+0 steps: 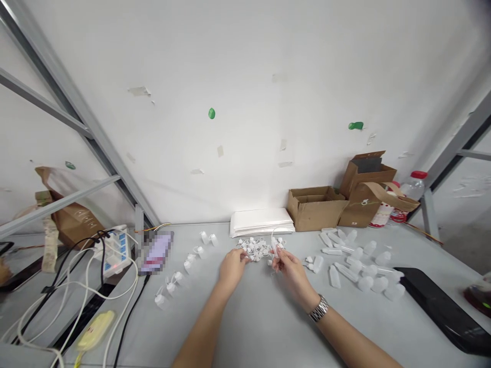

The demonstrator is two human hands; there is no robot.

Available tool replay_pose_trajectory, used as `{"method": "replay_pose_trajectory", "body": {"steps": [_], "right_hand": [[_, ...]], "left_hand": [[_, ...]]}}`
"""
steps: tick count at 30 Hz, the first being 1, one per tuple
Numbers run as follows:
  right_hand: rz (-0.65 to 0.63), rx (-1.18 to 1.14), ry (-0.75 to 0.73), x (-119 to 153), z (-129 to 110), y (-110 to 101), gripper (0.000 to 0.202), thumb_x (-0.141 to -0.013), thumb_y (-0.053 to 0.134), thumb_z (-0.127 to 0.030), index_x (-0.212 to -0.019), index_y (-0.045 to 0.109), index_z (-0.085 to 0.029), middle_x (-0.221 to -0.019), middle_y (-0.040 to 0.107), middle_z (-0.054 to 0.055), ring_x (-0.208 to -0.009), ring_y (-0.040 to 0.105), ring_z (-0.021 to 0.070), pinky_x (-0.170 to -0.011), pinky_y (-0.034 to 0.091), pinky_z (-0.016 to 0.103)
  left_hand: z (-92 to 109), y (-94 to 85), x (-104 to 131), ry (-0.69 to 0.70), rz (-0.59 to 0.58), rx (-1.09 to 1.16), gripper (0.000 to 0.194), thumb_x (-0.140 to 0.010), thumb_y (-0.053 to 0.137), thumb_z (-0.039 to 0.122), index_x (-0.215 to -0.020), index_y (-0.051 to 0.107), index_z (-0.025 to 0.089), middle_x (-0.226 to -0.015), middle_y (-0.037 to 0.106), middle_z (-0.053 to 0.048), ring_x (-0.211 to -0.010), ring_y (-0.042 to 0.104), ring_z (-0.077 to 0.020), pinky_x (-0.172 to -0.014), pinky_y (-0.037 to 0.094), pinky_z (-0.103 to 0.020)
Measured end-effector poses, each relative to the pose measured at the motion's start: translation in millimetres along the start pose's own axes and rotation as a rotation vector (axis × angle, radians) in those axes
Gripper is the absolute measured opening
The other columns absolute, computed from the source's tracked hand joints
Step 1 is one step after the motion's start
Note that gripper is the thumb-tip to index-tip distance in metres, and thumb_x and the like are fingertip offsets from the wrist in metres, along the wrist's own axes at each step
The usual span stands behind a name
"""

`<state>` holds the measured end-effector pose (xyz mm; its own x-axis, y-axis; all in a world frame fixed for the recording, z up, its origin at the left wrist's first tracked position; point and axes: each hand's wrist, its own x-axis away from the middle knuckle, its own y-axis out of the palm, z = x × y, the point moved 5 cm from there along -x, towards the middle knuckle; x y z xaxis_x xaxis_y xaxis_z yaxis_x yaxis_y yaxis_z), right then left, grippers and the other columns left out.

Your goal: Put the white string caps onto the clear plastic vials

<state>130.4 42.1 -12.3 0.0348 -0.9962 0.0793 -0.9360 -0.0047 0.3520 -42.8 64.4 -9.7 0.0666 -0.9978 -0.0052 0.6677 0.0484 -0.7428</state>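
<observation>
Right hand (292,271) pinches clear bottle (274,245), seemingly upright, leaving top free. Left hand (231,267) at cap pile (253,249), can't tell grip; pile central, both reach. Loose bottles (365,283) right, capped bottles (187,265) left.

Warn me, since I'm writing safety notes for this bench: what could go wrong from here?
The left hand is right at the loose pile of small white caps, so a careless brush could scatter them. The small upright bottles to its left might topple if that arm swings outward. The translucent bottles lying loose beyond the right hand could roll if bumped.
</observation>
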Motion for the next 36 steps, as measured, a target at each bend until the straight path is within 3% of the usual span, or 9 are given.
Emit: {"method": "replay_pose_trajectory", "body": {"steps": [3, 7, 12, 15, 22, 27, 30, 33, 36], "right_hand": [[-0.019, 0.026, 0.000, 2.0, -1.4, 2.4, 0.039, -0.071, 0.057, -0.053, -0.072, 0.063, -0.015, -0.057, 0.056, 0.001, -0.050, 0.044, 0.0113, -0.054, 0.036, 0.026], [-0.035, 0.090, -0.030, 4.9, -5.0, 6.6, 0.038, -0.070, 0.058, -0.053, -0.075, 0.063, -0.016, -0.058, 0.056, 0.001, -0.052, 0.046, 0.0127, -0.055, 0.038, 0.027], [-0.055, 0.193, -0.060, 8.0, -8.1, 14.1, 0.040, -0.062, 0.064, -0.054, -0.079, 0.065, -0.017, -0.068, 0.063, 0.003, -0.057, 0.050, 0.0154, -0.062, 0.042, 0.031], [-0.078, 0.222, -0.086, 10.9, -7.8, 18.3, 0.040, -0.063, 0.065, -0.052, -0.083, 0.065, -0.017, -0.075, 0.065, 0.005, -0.062, 0.054, 0.0179, -0.064, 0.043, 0.032], [-0.069, 0.439, -0.194, 15.2, -1.1, 17.7, 0.025, -0.069, 0.063, -0.041, -0.079, 0.063, -0.018, -0.075, 0.066, 0.005, -0.069, 0.056, 0.0188, -0.067, 0.041, 0.031], [-0.034, 0.611, -0.263, 15.6, -3.1, 16.0, 0.018, -0.069, 0.062, -0.038, -0.072, 0.062, -0.020, -0.066, 0.065, 0.003, -0.064, 0.054, 0.0192, -0.068, 0.038, 0.031], [-0.025, 0.674, -0.293, 15.7, -4.7, 15.6, 0.015, -0.070, 0.061, -0.035, -0.071, 0.062, -0.021, -0.063, 0.064, 0.001, -0.062, 0.053, 0.0190, -0.070, 0.035, 0.032], [0.000, 0.689, -0.322, 15.8, -5.8, 13.6, 0.014, -0.068, 0.063, -0.036, -0.069, 0.062, -0.022, -0.062, 0.064, 0.001, -0.064, 0.052, 0.0197, -0.073, 0.034, 0.033], [0.024, 0.710, -0.362, 16.1, -6.3, 11.8, 0.016, -0.067, 0.063, -0.038, -0.070, 0.063, -0.023, -0.065, 0.063, 0.002, -0.067, 0.051, 0.0209, -0.076, 0.033, 0.035]], "left_hand": [[-2.5, -3.6, -4.0, -0.043, 0.005, 0.216, 0.005, -0.067, 0.060, 0.022, -0.070, 0.061, 0.019, -0.078, 0.066, -0.006, -0.070, 0.061, -0.0175, -0.062, 0.041, -0.026], [3.4, -5.8, -4.9, -0.088, -0.031, 0.641, 0.020, -0.067, 0.061, 0.034, -0.078, 0.059, 0.017, -0.084, 0.066, -0.008, -0.063, 0.063, -0.0187, -0.048, 0.043, -0.024], [18.6, -4.1, 3.1, -0.054, -0.065, 1.111, 0.031, -0.060, 0.069, 0.033, -0.086, 0.063, 0.016, -0.082, 0.067, -0.007, -0.067, 0.062, -0.0160, -0.053, 0.044, -0.022], [20.1, 2.4, 6.5, -0.065, -0.041, 1.136, 0.035, -0.061, 0.069, 0.033, -0.092, 0.066, 0.016, -0.083, 0.068, -0.007, -0.068, 0.060, -0.0143, -0.056, 0.044, -0.022], [24.0, 19.6, 10.5, -0.057, -0.129, 1.246, 0.034, -0.066, 0.064, 0.037, -0.092, 0.067, 0.014, -0.088, 0.068, -0.009, -0.076, 0.060, -0.0157, -0.073, 0.045, -0.028], [18.8, 19.1, 10.5, -0.113, -0.071, 1.302, 0.029, -0.061, 0.070, 0.032, -0.083, 0.065, 0.014, -0.086, 0.068, -0.008, -0.076, 0.061, -0.0156, -0.076, 0.045, -0.029], [19.7, 17.8, 10.4, -0.110, -0.068, 1.313, 0.033, -0.059, 0.072, 0.028, -0.088, 0.061, 0.017, -0.080, 0.069, -0.005, -0.076, 0.062, -0.0158, -0.076, 0.044, -0.030], [22.2, 17.4, 10.6, -0.119, -0.109, 1.314, 0.038, -0.055, 0.074, 0.024, -0.090, 0.060, 0.016, -0.081, 0.069, -0.006, -0.080, 0.062, -0.0172, -0.079, 0.043, -0.030], [22.9, 19.0, 11.1, -0.160, -0.180, 1.321, 0.028, -0.055, 0.073, 0.024, -0.079, 0.063, 0.013, -0.085, 0.068, -0.008, -0.081, 0.061, -0.0175, -0.080, 0.042, -0.031]]}}
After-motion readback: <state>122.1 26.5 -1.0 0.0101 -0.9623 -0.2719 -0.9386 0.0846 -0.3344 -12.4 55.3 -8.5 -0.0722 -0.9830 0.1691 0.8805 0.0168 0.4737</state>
